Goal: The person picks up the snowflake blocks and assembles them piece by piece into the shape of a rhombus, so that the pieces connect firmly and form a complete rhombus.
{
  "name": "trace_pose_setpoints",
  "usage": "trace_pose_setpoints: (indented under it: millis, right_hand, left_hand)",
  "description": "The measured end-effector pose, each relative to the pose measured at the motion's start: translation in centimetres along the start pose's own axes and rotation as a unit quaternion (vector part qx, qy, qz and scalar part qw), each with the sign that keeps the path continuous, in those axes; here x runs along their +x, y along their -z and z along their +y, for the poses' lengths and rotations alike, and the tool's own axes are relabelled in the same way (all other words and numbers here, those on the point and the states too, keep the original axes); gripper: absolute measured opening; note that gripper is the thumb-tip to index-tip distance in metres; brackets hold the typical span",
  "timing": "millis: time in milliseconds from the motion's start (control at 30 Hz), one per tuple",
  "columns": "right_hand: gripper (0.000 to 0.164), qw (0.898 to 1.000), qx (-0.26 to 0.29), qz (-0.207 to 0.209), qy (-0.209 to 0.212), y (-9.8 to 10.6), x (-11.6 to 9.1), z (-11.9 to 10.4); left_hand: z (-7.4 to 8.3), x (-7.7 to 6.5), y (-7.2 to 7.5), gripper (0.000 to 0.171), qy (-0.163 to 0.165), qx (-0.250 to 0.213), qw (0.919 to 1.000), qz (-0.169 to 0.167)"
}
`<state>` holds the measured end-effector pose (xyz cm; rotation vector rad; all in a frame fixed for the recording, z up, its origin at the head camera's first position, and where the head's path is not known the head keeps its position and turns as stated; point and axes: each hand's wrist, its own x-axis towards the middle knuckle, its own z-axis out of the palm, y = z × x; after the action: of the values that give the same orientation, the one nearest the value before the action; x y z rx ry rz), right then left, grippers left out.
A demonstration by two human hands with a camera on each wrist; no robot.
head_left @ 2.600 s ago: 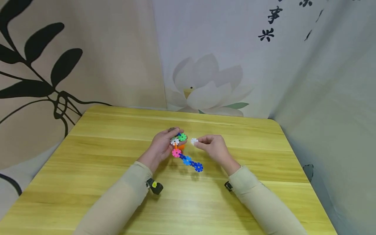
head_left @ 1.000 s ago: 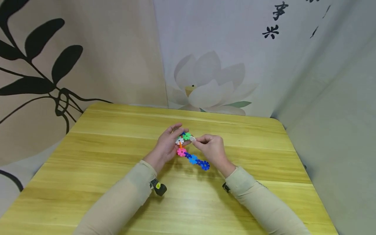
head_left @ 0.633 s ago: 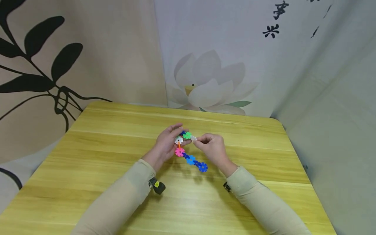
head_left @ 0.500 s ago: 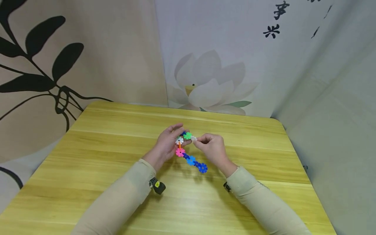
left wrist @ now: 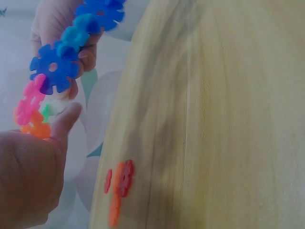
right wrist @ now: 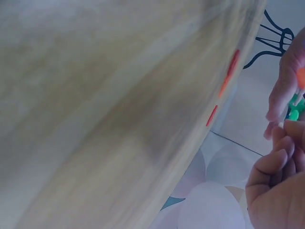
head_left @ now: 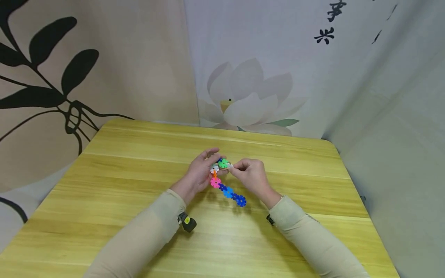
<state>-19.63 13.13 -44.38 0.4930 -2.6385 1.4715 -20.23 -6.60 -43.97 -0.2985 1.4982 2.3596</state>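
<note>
My left hand (head_left: 199,172) holds a chain of interlocking snowflake discs near its upper end. From a white disc (head_left: 214,168) the chain runs through a pink disc (head_left: 215,182) and several blue discs (head_left: 227,192), its lower end hanging over the table. A green disc (head_left: 223,163) sits by the left fingers. At its right edge, my right hand (head_left: 253,175) pinches another white disc (head_left: 230,165) between thumb and forefinger, partly covered by the fingertips. Whether the slots are fully joined I cannot tell. Orange discs (left wrist: 35,128) show beside the left hand in the left wrist view.
Loose red and orange discs (left wrist: 119,186) lie on the wooden table (head_left: 139,162) in the left wrist view; the hands hide them in the head view. A printed curtain (head_left: 260,58) hangs behind the far edge.
The white disc in my right hand has come left against the green disc, where before a gap lay between them. My left hand and the chain have shifted slightly right.
</note>
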Motion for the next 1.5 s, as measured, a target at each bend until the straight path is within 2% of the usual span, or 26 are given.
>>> trace_pose_setpoints:
  millis: [333,467,633,733,833,900,967,1033,1167,1500]
  right_hand:
    - [0.013,0.998,-0.055,0.026,0.03,-0.5,0.6,0.2]
    - [0.017,0.997,-0.071,0.014,0.032,-0.3,0.7,0.3]
    - [0.031,0.997,-0.064,-0.029,-0.018,0.2,1.1,0.8]
    - [0.038,0.992,-0.07,-0.084,-0.062,0.2,1.5,1.6]
    - [0.046,0.98,-0.096,-0.162,-0.067,-0.2,2.2,2.3]
    - [0.049,0.971,-0.113,-0.207,-0.048,-0.9,2.7,2.5]
    - [0.052,0.964,-0.123,-0.234,-0.03,-1.6,3.2,2.4]
    - [0.052,0.96,-0.128,-0.247,-0.027,-2.4,3.7,2.2]
    - [0.048,0.957,-0.141,-0.251,-0.039,-3.6,4.8,1.8]
    - [0.029,0.949,-0.179,-0.256,-0.049,-4.3,6.2,1.7]
  left_hand:
    - [-0.3,0.2,0.9,0.034,0.035,-0.023,0.9985,-0.036]
    - [0.2,0.4,1.4,0.036,0.044,-0.036,0.9975,-0.043]
    - [2.4,0.0,3.2,0.037,0.028,-0.057,0.9971,-0.042]
    - [3.5,-0.3,4.5,0.032,0.015,-0.063,0.9975,-0.029]
    - [4.1,-0.4,5.5,0.03,0.016,-0.066,0.9976,-0.014]
    - [4.1,-0.5,5.8,0.036,0.018,-0.069,0.9974,-0.008]
    - [4.1,-0.5,5.9,0.044,0.021,-0.066,0.9976,-0.008]
    - [4.0,-0.6,5.8,0.053,0.022,-0.057,0.9981,-0.006]
    - [3.9,-0.7,5.8,0.054,0.025,-0.044,0.9987,0.001]
    - [3.5,-0.7,6.0,0.057,0.028,-0.046,0.9985,-0.002]
